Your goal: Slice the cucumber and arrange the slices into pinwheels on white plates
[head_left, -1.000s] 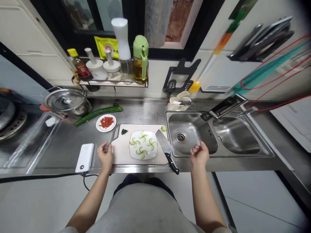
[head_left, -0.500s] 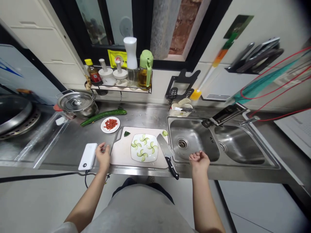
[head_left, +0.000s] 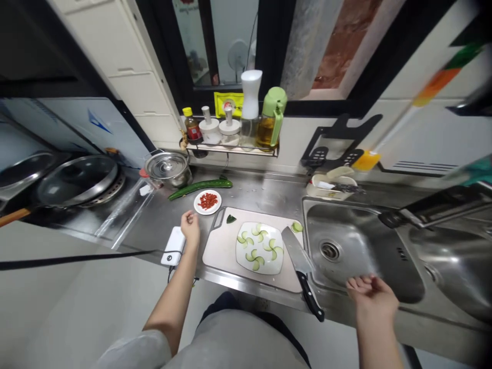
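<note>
My left hand (head_left: 191, 228), loosely curled with nothing visible in it, hovers between the white power bank (head_left: 173, 246) and a small plate (head_left: 197, 206) of chopped red pieces (head_left: 208, 200). Over the near edge of the sink is my right hand (head_left: 372, 292), its fingers curled and no object showing. A pale cutting board (head_left: 219, 251) carries a square white plate (head_left: 260, 251) where cucumber slices (head_left: 254, 260) form several pinwheels. Beside that plate a kitchen knife (head_left: 303, 271) lies with its black handle past the board's edge. Cucumber slices (head_left: 296, 226) and a dark green end piece (head_left: 231, 219) also rest on the board.
A whole cucumber (head_left: 200, 188) lies before a lidded steel pot (head_left: 169, 168). Left is a wok (head_left: 79, 179) on the stove. The sink (head_left: 357, 246) is at right. Bottles and jars stand on a wall rack (head_left: 234, 147). A black cable (head_left: 96, 259) crosses the left side.
The view has swung left, so the counter appears further right. My left hand has moved up toward the plate of red pieces, its fingers more closed. My right hand stays by the sink.
</note>
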Action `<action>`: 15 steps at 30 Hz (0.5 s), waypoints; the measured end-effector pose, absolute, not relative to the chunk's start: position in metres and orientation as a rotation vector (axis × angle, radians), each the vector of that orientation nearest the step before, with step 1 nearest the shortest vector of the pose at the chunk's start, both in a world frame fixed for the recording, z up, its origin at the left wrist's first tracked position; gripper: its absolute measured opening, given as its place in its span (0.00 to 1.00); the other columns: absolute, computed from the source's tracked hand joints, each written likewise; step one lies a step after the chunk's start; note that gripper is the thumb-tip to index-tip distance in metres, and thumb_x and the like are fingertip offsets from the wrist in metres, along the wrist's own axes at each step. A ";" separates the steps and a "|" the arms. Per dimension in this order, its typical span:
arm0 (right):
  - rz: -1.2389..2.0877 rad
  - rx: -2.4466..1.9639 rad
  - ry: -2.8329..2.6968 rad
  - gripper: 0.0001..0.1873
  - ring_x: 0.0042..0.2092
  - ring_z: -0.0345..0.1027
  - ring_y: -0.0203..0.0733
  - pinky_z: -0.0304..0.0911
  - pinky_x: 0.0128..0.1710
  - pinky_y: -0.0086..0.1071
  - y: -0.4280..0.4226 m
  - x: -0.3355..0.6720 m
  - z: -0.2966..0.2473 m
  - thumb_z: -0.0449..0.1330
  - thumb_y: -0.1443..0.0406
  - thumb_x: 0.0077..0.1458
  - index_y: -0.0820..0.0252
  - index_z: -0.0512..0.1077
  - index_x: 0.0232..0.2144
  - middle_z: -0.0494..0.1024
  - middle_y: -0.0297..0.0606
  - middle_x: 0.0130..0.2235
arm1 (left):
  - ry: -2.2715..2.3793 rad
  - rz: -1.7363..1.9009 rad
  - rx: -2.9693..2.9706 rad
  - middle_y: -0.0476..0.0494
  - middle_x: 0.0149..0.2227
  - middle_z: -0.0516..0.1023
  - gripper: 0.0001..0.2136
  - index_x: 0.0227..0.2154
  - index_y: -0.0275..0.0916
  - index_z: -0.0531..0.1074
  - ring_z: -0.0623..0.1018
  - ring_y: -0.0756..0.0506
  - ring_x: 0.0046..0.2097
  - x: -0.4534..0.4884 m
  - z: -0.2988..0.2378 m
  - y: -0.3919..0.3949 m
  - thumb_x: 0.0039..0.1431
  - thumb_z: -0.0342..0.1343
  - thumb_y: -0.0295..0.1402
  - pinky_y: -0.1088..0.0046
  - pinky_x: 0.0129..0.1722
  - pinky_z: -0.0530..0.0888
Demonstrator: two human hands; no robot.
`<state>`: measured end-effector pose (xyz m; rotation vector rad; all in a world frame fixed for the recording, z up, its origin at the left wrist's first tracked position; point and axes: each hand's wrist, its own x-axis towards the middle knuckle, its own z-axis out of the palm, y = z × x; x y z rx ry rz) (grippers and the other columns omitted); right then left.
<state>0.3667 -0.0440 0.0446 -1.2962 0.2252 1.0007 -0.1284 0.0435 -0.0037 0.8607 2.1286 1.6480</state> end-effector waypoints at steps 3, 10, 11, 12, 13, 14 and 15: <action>0.987 -1.284 0.207 0.06 0.17 0.45 0.29 0.43 0.16 0.28 -0.045 0.365 0.046 0.51 0.71 0.42 0.57 0.58 0.20 0.51 0.28 0.19 | 2.323 1.302 1.077 0.45 0.35 0.73 0.14 0.44 0.38 0.70 0.72 0.49 0.35 -0.141 0.005 0.072 0.55 0.52 0.35 0.71 0.41 0.69; 0.963 -1.320 0.126 0.09 0.19 0.44 0.29 0.39 0.16 0.33 -0.046 0.360 0.040 0.51 0.69 0.47 0.54 0.59 0.17 0.49 0.31 0.24 | 2.422 0.698 1.494 0.37 0.42 0.73 0.12 0.41 0.39 0.75 0.72 0.41 0.45 -0.151 0.008 0.127 0.58 0.49 0.29 0.66 0.44 0.67; 0.956 -1.331 0.113 0.10 0.19 0.45 0.29 0.39 0.17 0.33 -0.046 0.359 0.039 0.51 0.69 0.47 0.54 0.60 0.17 0.49 0.30 0.24 | 2.391 0.669 1.539 0.37 0.42 0.73 0.12 0.39 0.40 0.76 0.72 0.41 0.46 -0.151 0.006 0.132 0.57 0.50 0.29 0.66 0.44 0.67; 0.953 -1.342 0.101 0.10 0.19 0.45 0.29 0.38 0.17 0.33 -0.046 0.359 0.038 0.50 0.69 0.48 0.55 0.60 0.17 0.49 0.30 0.25 | 2.360 0.642 1.581 0.38 0.42 0.73 0.11 0.38 0.41 0.77 0.71 0.41 0.46 -0.150 0.004 0.136 0.57 0.50 0.28 0.66 0.45 0.67; 0.957 -1.352 0.091 0.10 0.19 0.45 0.29 0.38 0.17 0.33 -0.046 0.359 0.037 0.49 0.69 0.48 0.55 0.60 0.17 0.49 0.30 0.25 | 2.331 0.617 1.618 0.38 0.42 0.72 0.12 0.38 0.41 0.77 0.71 0.41 0.47 -0.149 0.002 0.138 0.57 0.50 0.27 0.66 0.45 0.67; 0.962 -1.363 0.088 0.11 0.19 0.45 0.28 0.38 0.17 0.33 -0.046 0.359 0.036 0.49 0.69 0.49 0.55 0.60 0.17 0.49 0.30 0.25 | 2.308 0.595 1.650 0.38 0.42 0.72 0.12 0.37 0.42 0.78 0.71 0.41 0.47 -0.149 0.000 0.141 0.56 0.50 0.27 0.66 0.46 0.67; 0.969 -1.372 0.086 0.11 0.19 0.44 0.28 0.38 0.17 0.33 -0.046 0.360 0.036 0.48 0.69 0.49 0.55 0.60 0.17 0.48 0.30 0.25 | 2.290 0.575 1.677 0.39 0.42 0.72 0.11 0.37 0.42 0.78 0.70 0.41 0.48 -0.149 -0.001 0.142 0.56 0.51 0.26 0.66 0.46 0.67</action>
